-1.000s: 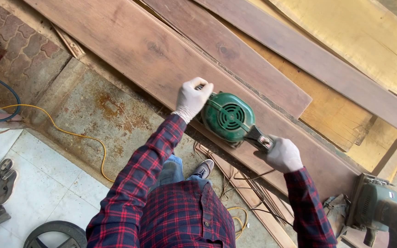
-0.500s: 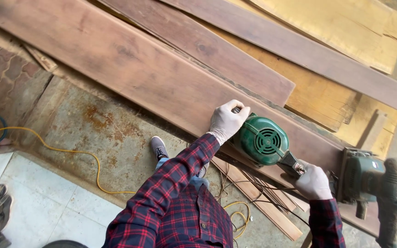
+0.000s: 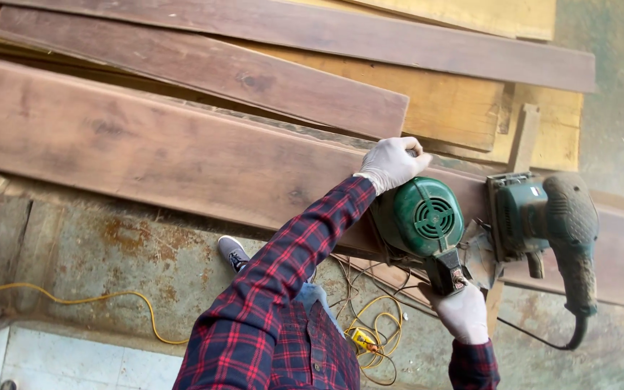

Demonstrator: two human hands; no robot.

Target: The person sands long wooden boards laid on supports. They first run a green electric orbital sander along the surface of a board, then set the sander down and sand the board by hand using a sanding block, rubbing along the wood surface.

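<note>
A rust-stained concrete floor (image 3: 110, 245) lies under a stack of long wooden boards, dark brown over pale yellow. A person in a red plaid shirt leans over the nearest wide brown plank (image 3: 146, 155). A round green power tool (image 3: 422, 217) sits on the plank's near edge. The gloved left hand (image 3: 393, 163) is closed over the tool's front grip; the gloved right hand (image 3: 462, 312) is wrapped around its black rear handle. Just beside it, to the right, a second green sander (image 3: 543, 217) rests on the same plank, its cord trailing down. The plank runs bare leftward. A yellow cable (image 3: 74, 300) crosses the floor. The tool's underside is hidden.
</note>
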